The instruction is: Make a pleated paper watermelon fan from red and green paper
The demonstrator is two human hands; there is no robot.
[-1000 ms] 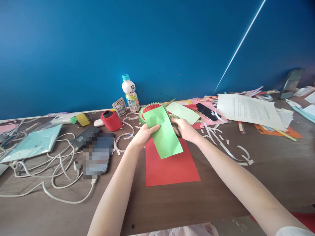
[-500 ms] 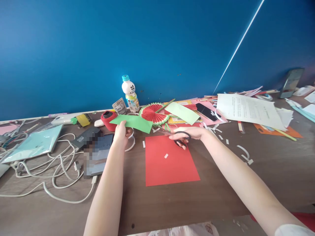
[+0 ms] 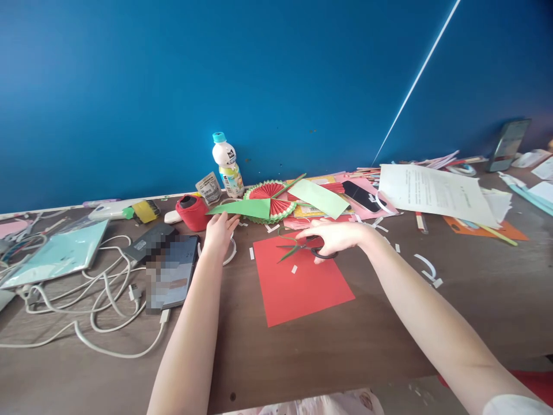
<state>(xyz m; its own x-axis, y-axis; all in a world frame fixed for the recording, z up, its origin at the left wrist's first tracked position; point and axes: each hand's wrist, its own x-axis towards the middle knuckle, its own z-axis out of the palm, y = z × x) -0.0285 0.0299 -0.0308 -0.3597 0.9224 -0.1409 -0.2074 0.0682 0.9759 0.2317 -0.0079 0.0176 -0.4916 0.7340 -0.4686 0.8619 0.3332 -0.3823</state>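
Observation:
Under my left hand point(image 3: 222, 231) is the near left edge of a green paper sheet point(image 3: 248, 207), which lies partly over a red and green pleated fan point(image 3: 280, 208). My right hand point(image 3: 334, 236) holds black-handled scissors point(image 3: 318, 252) with their blades apart, pointing left above a red paper square point(image 3: 305, 288). A thin green strip point(image 3: 288, 254) is by the blades. One small white scrap point(image 3: 294, 269) rests on the red square.
Behind the hands stand a bottle point(image 3: 228, 167) and a red roll point(image 3: 192, 213). White cables point(image 3: 108, 300) and a phone point(image 3: 175, 276) lie at left. Printed sheets point(image 3: 436, 193), a dark phone point(image 3: 363, 197) and paper scraps are at right.
The green sheet has moved right and lower, over the fan. The scissors have opened and come down, with a green strip now by them. The red square has turned slightly.

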